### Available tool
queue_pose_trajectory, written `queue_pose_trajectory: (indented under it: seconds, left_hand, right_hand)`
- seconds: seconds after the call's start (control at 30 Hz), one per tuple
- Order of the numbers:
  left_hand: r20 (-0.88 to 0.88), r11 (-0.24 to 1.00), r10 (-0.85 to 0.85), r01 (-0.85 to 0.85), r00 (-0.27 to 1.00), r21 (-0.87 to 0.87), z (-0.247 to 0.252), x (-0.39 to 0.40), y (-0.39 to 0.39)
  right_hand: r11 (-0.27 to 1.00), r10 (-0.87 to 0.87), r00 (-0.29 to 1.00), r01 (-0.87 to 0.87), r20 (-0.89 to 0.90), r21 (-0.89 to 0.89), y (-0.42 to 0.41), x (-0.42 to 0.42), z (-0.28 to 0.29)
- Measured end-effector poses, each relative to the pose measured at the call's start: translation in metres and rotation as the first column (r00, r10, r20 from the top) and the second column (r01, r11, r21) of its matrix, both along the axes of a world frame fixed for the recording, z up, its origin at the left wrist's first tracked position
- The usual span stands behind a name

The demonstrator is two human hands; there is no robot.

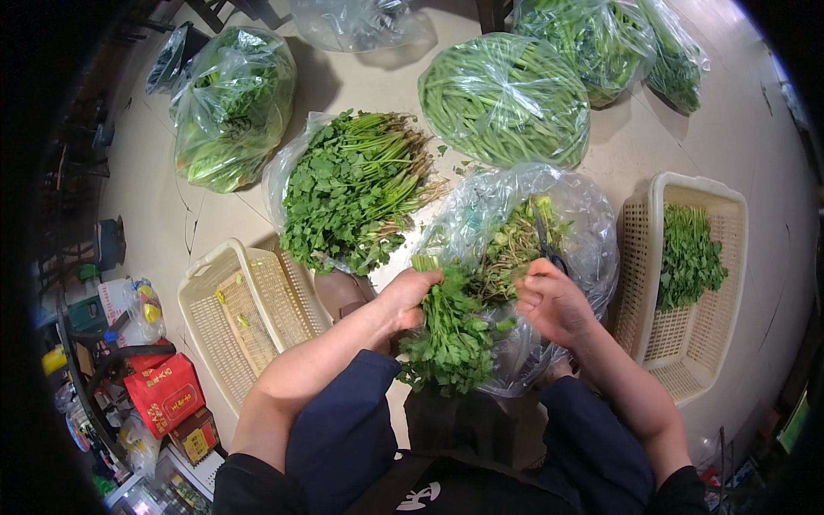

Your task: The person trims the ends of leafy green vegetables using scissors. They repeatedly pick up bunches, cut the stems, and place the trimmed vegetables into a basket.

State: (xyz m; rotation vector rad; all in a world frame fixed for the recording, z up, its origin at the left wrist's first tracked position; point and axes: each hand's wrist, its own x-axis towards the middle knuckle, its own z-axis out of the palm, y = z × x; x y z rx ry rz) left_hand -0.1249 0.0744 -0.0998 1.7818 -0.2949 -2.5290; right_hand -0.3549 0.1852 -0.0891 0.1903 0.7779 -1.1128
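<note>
My left hand (pixel 412 297) is closed around the stems of a bunch of leafy green herbs (pixel 450 341), whose leaves hang down towards my lap. To the right, my right hand (pixel 555 302) has curled fingers at the handles of dark scissors (pixel 546 238); the blades point away from me. Beneath the scissors, trimmed roots and stem scraps (pixel 508 254) lie in an open clear plastic bag (pixel 589 212). Beyond my left hand, a large pile of cilantro (pixel 354 187) rests on another plastic bag, its roots facing right.
A cream plastic basket (pixel 740 257) holding greens stands at right; other baskets (pixel 251 296) stand at left. Bagged green beans (pixel 505 96), bagged leafy vegetables (pixel 235 109) and more bagged greens (pixel 592 45) lie on the floor. A red bag (pixel 166 394) is at lower left.
</note>
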Motion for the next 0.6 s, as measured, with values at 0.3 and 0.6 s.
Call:
queue_pose_trajectory:
  seconds: [0.3,0.6]
  left_hand:
    - [-0.130,0.976,0.104,-0.076,0.986,0.205,-0.014,0.004,0.000]
    - [-0.184,0.970,0.095,-0.050,0.978,0.236,-0.002,0.000,-0.004]
  right_hand:
    - [0.879,0.031,0.111,-0.477,-0.993,-0.026,-0.007,-0.009,0.006]
    - [0.924,0.141,0.387,-0.383,-0.911,-0.020,-0.011,-0.002,0.002]
